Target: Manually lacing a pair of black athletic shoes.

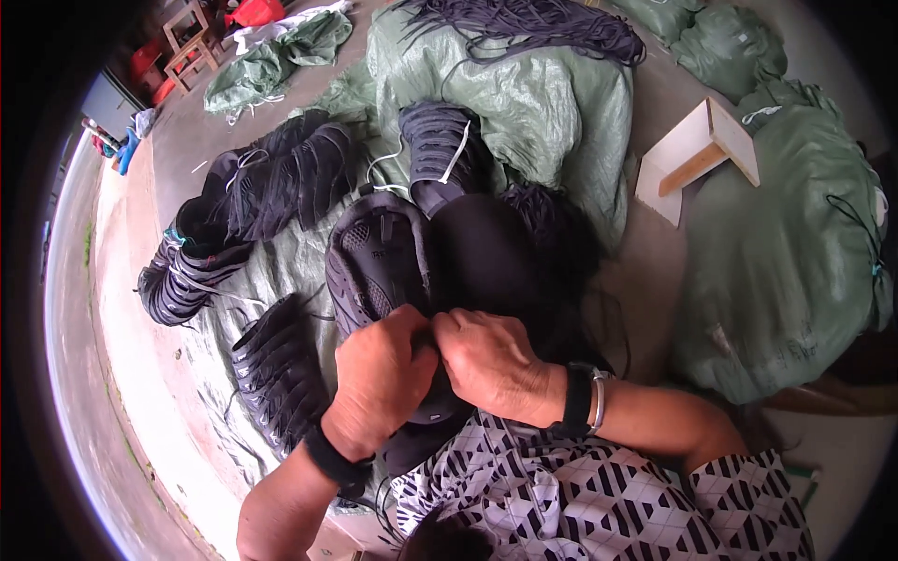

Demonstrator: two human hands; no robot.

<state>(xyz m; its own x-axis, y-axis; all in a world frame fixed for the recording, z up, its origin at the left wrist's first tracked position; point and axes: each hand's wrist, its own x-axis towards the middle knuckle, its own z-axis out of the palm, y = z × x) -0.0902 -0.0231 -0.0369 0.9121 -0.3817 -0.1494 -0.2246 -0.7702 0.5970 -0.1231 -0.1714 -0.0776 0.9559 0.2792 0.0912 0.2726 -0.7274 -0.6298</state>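
A black shoe upper (374,257) lies across my lap, its padded collar and mesh panels facing up. My left hand (385,363) is closed on its near part, fingers curled over the edge. Beside it, almost touching, my right hand (491,365) is closed in a pinch over the right edge of the upper. What the right fingertips grip is hidden; a lace there cannot be made out. Just beyond the upper, on my dark trouser leg (491,252), rests a stack of black shoe uppers (444,150) with a white cord.
Nested black uppers (290,178) and another stack (276,374) lie on green woven sheeting at left. A bundle of dark laces (552,28) tops a green sack (561,103) ahead. At right are a small wooden stand (697,154) and a full green sack (767,271).
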